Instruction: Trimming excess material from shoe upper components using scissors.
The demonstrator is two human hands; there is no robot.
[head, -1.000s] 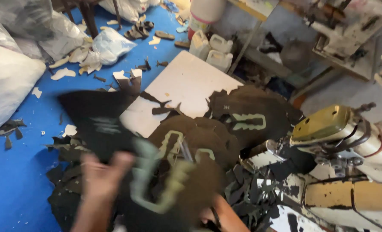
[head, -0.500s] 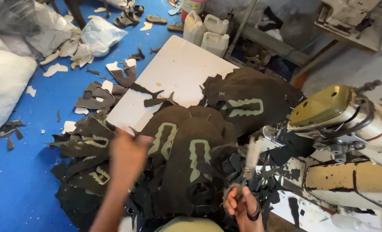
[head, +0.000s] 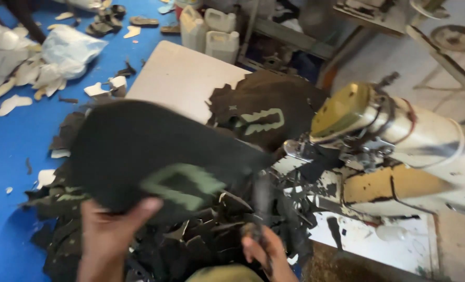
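1. The left hand (head: 109, 230), lower left of the frame, pinches the near edge of a dark fabric piece (head: 154, 156) with a pale green printed shape, holding it lifted over the work.
2. The right hand (head: 264, 250), bottom centre, is closed around a thin dark tool (head: 261, 203), too blurred to identify.
3. By my judgement the piece is being lifted off a stack; setting it aside calls for a steady grip.
4. Beneath lies a heap of dark offcuts (head: 190, 245).
5. A pale counter (head: 180, 78) fills upper centre, carrying another printed piece (head: 266, 115).
6. A worn yellow-and-cream sewing machine (head: 399, 146) stands right.
7. Blue floor (head: 13, 156) at left; white plastic jugs (head: 211, 34) at top.
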